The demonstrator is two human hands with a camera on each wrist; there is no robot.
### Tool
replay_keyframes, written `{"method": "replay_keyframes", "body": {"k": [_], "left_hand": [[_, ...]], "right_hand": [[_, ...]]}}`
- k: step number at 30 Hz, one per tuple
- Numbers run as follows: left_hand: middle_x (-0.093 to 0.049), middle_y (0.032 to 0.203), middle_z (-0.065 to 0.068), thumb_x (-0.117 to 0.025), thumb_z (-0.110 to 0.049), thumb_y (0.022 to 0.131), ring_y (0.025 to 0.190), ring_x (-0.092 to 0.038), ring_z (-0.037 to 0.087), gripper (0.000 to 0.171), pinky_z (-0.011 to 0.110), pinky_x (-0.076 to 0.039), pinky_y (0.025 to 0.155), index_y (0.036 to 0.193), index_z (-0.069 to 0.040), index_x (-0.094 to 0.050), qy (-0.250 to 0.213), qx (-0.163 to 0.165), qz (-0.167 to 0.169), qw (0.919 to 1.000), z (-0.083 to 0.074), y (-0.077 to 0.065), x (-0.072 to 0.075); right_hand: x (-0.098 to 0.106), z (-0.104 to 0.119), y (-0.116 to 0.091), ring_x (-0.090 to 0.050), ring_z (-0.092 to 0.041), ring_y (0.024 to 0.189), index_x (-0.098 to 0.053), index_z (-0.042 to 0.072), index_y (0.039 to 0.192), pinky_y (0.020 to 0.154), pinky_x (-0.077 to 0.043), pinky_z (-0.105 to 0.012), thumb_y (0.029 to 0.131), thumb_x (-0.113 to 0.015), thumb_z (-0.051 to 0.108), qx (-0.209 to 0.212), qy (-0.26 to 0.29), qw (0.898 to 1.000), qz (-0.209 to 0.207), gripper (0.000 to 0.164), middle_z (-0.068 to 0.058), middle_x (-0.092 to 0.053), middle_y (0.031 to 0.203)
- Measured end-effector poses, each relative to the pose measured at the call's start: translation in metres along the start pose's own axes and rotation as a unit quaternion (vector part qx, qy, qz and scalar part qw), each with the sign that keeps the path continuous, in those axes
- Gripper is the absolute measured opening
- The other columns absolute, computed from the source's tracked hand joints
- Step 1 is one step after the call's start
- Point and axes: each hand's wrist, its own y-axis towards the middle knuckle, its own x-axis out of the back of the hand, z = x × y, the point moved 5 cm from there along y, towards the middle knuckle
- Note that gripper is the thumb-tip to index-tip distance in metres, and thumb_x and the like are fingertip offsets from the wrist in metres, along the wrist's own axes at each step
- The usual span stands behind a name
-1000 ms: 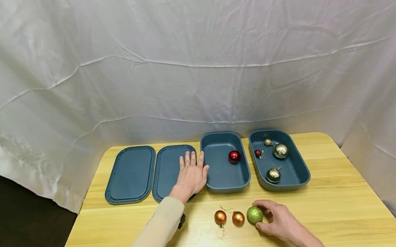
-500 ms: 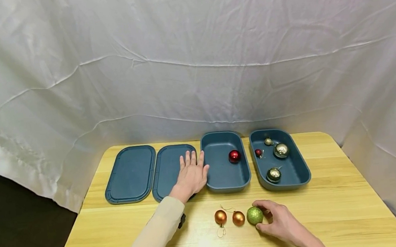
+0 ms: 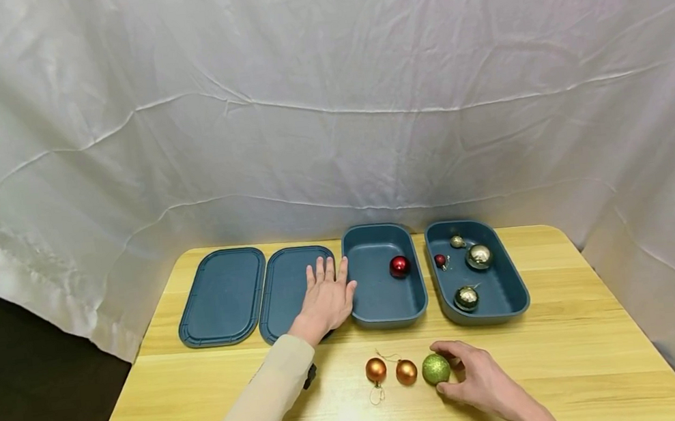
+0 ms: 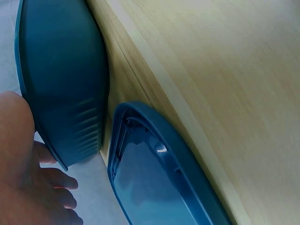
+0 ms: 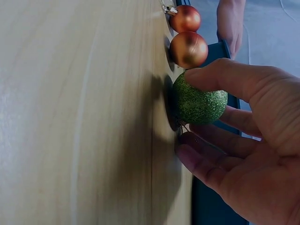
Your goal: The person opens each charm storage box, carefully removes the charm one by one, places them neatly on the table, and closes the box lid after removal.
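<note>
A green glitter bauble point(image 3: 436, 369) sits on the table. My right hand point(image 3: 480, 382) holds it, thumb point(image 5: 215, 76) on one side and fingers curled round the other, as the right wrist view shows. Left of it lie two orange baubles point(image 3: 407, 372) with string loops. My left hand point(image 3: 324, 302) is spread with straight fingers above the nearer lid point(image 3: 287, 291), its thumb side at the left rim of the middle blue box point(image 3: 389, 322). Inside that box is a shiny red bauble point(image 3: 400, 266).
A second blue box point(image 3: 489, 318) at right holds several baubles, among them a gold one point(image 3: 479, 257) and a small dark red one point(image 3: 439, 261). Another blue lid point(image 3: 223, 298) lies flat at far left. A pale curtain point(image 3: 330, 136) hangs behind the table point(image 3: 574, 350).
The green bauble has shifted very slightly right, toward the palm of my right hand. My left hand stays where it was.
</note>
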Motion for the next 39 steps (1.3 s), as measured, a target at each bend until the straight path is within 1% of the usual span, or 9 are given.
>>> {"method": "replay_keyframes", "body": {"k": [5, 10, 12, 15, 20, 23, 29, 33, 39], "left_hand": [[-0.024, 0.173, 0.025, -0.029, -0.043, 0.116, 0.163, -0.016, 0.045, 0.063, 0.062, -0.011, 0.132, 0.17, -0.012, -0.021, 0.001, 0.001, 0.002, 1.0, 0.0, 0.001, -0.001], [-0.024, 0.173, 0.025, -0.028, -0.044, 0.116, 0.163, -0.015, 0.044, 0.063, 0.062, -0.011, 0.132, 0.171, -0.013, -0.019, 0.004, 0.003, 0.007, 1.0, 0.0, 0.001, 0.0], [-0.023, 0.173, 0.024, -0.027, -0.043, 0.116, 0.163, -0.015, 0.044, 0.063, 0.062, -0.011, 0.132, 0.171, -0.013, -0.019, 0.005, 0.004, 0.008, 1.0, 0.0, 0.0, 0.0], [-0.023, 0.173, 0.024, -0.027, -0.043, 0.116, 0.163, -0.014, 0.044, 0.063, 0.062, -0.01, 0.132, 0.171, -0.013, -0.018, 0.003, 0.005, 0.008, 0.9999, 0.0, 0.0, 0.0], [-0.023, 0.173, 0.024, -0.029, -0.043, 0.116, 0.163, -0.014, 0.044, 0.063, 0.062, -0.01, 0.132, 0.171, -0.012, -0.019, 0.0, 0.003, 0.008, 1.0, 0.0, 0.001, -0.001], [-0.023, 0.173, 0.024, -0.028, -0.043, 0.116, 0.163, -0.014, 0.044, 0.063, 0.062, -0.01, 0.132, 0.171, -0.012, -0.019, 0.001, 0.002, 0.008, 1.0, 0.0, 0.001, -0.001], [-0.022, 0.173, 0.024, -0.029, -0.043, 0.116, 0.164, -0.013, 0.044, 0.064, 0.061, -0.009, 0.132, 0.171, -0.013, -0.018, -0.002, 0.001, 0.011, 0.9999, -0.001, 0.001, 0.001], [-0.022, 0.173, 0.025, -0.029, -0.043, 0.116, 0.164, -0.013, 0.044, 0.063, 0.061, -0.01, 0.132, 0.171, -0.013, -0.018, -0.005, 0.0, 0.01, 0.9999, -0.001, 0.002, -0.001], [-0.021, 0.173, 0.025, -0.026, -0.044, 0.116, 0.164, -0.013, 0.044, 0.064, 0.062, -0.01, 0.132, 0.171, -0.013, -0.018, -0.001, 0.0, 0.013, 0.9999, -0.001, 0.001, 0.0]], "right_hand": [[0.002, 0.003, -0.001, -0.065, -0.005, 0.097, -0.067, 0.006, 0.133, 0.084, -0.059, -0.03, 0.078, -0.093, 0.02, 0.006, -0.009, 1.0, 0.007, 0.063, -0.004, -0.073, 0.122], [0.019, 0.011, 0.004, -0.069, -0.02, 0.103, -0.065, 0.004, 0.138, 0.086, -0.061, -0.034, 0.082, -0.091, 0.026, 0.029, -0.008, 1.0, 0.005, 0.065, -0.011, -0.072, 0.128], [0.03, 0.015, 0.01, -0.07, -0.025, 0.105, -0.066, 0.004, 0.137, 0.086, -0.061, -0.034, 0.084, -0.09, 0.024, 0.042, -0.01, 0.999, -0.014, 0.062, -0.011, -0.073, 0.128], [0.046, 0.019, 0.022, -0.072, -0.024, 0.102, -0.069, 0.005, 0.133, 0.085, -0.062, -0.034, 0.085, -0.089, 0.019, 0.051, -0.018, 0.997, -0.056, 0.054, -0.008, -0.075, 0.122], [0.062, 0.02, 0.049, -0.075, -0.028, 0.096, -0.071, 0.004, 0.131, 0.082, -0.063, -0.034, 0.089, -0.085, 0.009, 0.037, 0.0, 0.994, -0.102, 0.045, -0.009, -0.077, 0.114], [0.062, 0.018, 0.068, -0.075, -0.03, 0.098, -0.069, 0.003, 0.134, 0.084, -0.063, -0.037, 0.092, -0.082, 0.011, 0.016, 0.014, 0.995, -0.099, 0.045, -0.015, -0.076, 0.119], [0.054, 0.017, 0.105, -0.073, -0.034, 0.108, -0.065, 0.004, 0.139, 0.095, -0.06, -0.05, 0.095, -0.078, 0.015, -0.021, 0.041, 0.995, -0.09, 0.047, -0.02, -0.073, 0.126], [0.047, 0.017, 0.124, -0.071, -0.04, 0.113, -0.063, 0.0, 0.141, 0.098, -0.059, -0.052, 0.095, -0.077, 0.012, -0.033, 0.046, 0.994, -0.089, 0.049, -0.025, -0.07, 0.129], [0.037, 0.017, 0.147, -0.07, -0.041, 0.115, -0.06, -0.004, 0.143, 0.099, -0.059, -0.053, 0.095, -0.075, 0.01, -0.033, 0.033, 0.995, -0.084, 0.052, -0.027, -0.068, 0.133]]}}
